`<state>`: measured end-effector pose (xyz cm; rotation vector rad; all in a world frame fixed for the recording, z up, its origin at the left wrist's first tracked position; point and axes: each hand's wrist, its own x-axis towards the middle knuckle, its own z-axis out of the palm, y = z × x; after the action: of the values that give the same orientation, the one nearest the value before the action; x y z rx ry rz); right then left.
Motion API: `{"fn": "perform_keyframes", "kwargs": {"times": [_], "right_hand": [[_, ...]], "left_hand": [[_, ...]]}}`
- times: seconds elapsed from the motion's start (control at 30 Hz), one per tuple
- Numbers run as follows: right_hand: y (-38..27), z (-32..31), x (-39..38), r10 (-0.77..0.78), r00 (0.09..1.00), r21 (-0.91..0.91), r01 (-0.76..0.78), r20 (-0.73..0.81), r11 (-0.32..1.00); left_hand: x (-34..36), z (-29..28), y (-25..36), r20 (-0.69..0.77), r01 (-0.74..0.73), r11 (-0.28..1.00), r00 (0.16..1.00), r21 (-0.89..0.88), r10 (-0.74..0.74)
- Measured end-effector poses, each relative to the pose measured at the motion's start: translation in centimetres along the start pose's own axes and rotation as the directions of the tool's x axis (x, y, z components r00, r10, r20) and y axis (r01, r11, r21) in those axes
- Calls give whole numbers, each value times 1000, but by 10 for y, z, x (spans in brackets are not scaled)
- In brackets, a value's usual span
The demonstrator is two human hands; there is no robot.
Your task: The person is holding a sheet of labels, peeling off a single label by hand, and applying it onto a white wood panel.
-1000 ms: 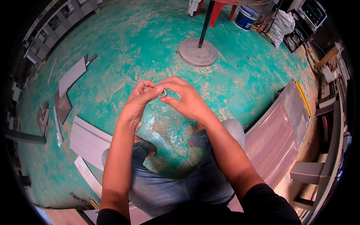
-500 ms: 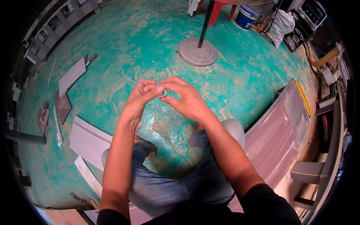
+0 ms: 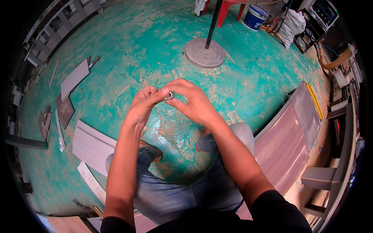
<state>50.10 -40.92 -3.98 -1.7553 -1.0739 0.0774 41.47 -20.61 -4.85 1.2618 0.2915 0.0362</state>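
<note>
A small pale ring (image 3: 170,95), perhaps a narrow roll of tape, is held between my hands in front of my knees. My left hand (image 3: 146,101) grips its near-left side, thumb pressed on the rim and fingers curled behind. From the other side my right hand (image 3: 192,100) curves round it, the index finger over the top and the thumb below. Part of the ring is hidden by the fingertips, so its exact kind is not clear.
Purplish-grey boards (image 3: 281,141) lie at my right, and a pale board (image 3: 93,141) lies at my left. Scraps of panel (image 3: 75,77) are strewn further left. Ahead stands a round stand base (image 3: 204,53) with a black pole; a blue bucket (image 3: 255,18) is beyond.
The ring has turned slightly between my fingers, and its opening shows more plainly. My left fingers are curled in a little more; both arms stay nearly still.
</note>
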Motion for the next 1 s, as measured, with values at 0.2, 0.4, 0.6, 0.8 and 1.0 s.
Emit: {"fn": "perform_keyframes", "kwargs": {"times": [0.2, 0.4, 0.6, 0.8, 1.0], "right_hand": [[-2, 0, 0, 8, 1000, 6, -8, -3, 1000], [0, 1, 0, -20, 999, -54, 19, -27, 998], [-2, 0, 0, 1, 1000, -82, -3, -23, 997], [3, 3, -1, -9, 998, -49, 6, -55, 999], [-2, 2, 3, 90, 983, 100, -75, -160, 992]], "left_hand": [[-2, 2, 2, 4, -3, 1000, 1000, 11, 3], [-1, 2, 0, 18, -30, 1000, 999, -6, 31], [-2, 3, 1, -20, -6, 999, 1000, 32, 7], [-6, 11, 10, -7, 7, 999, 1000, 38, -7], [-5, 9, 11, 16, -2, 997, 1000, -83, 4]]}}
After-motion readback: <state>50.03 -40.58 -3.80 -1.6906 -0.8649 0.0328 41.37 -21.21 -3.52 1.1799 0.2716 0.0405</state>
